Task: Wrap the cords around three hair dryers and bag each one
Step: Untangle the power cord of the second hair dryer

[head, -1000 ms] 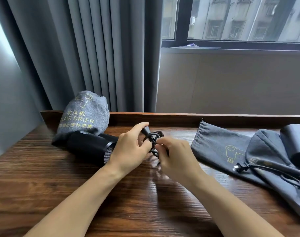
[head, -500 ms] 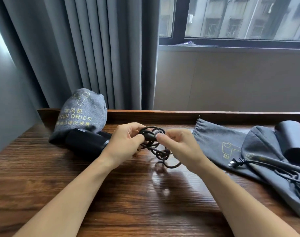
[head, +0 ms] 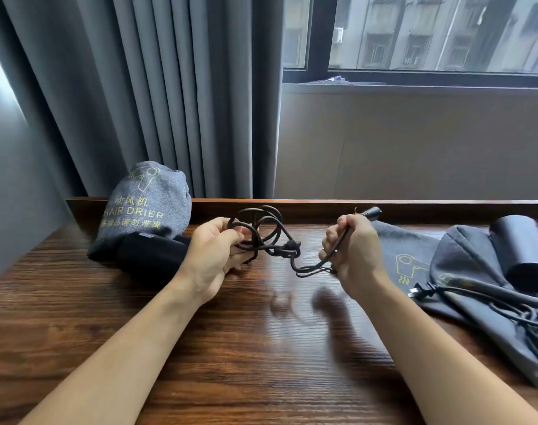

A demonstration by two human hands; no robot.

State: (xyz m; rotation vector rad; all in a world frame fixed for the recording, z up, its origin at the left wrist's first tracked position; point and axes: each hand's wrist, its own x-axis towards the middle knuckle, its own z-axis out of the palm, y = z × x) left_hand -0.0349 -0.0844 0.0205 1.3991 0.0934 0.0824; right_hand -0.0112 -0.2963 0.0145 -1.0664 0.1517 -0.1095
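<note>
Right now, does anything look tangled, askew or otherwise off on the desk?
Yes. The cord stretched between the left hand and right hand has a knot partway along, with loose, uneven loops by the left hand. On the right, another hair dryer lies on its bag, cord unwrapped.

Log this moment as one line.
phase: untangling cord | left hand: grips cord loops | right hand: grips plug end | hair dryer: on table, unbagged
</note>
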